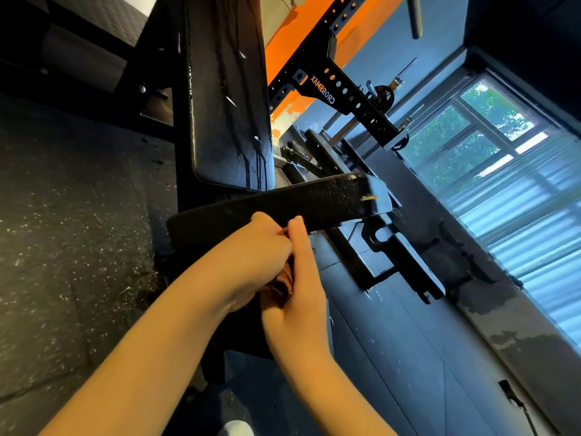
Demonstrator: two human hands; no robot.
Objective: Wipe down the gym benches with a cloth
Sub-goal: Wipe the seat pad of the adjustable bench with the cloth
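Much of the view is dark speckled rubber floor (72, 215), running down the left side and under the equipment. Along the right side stands a wide window (490, 143) with dark frames, green leaves showing through its panes. A black and orange rack (333, 86), drilled with rows of holes and lettered CROSSMAX, crosses the upper middle behind the bench.

The bench itself is black. Its long back pad (226, 89) is tilted up, glossy, with thin streaks running to its lower edge and a few small pale nicks in the cover. Below that edge lies the seat surface (283, 202), its cover scuffed and flecked, with a torn pale spot near its right end.

Both hands meet at the near long edge of the seat surface, about midway along it. The left hand (251, 262) has its fingers curled in a closed grip on the cloth, knuckles against the edge. The right hand (298, 309) holds the same cloth from the other side, thumb pointing up toward the edge.

The cloth (283, 284) is brown and bunched between the two palms, just below the edge; whether it touches the padding cannot be told.

A white shoe tip (235, 428) shows at the bottom
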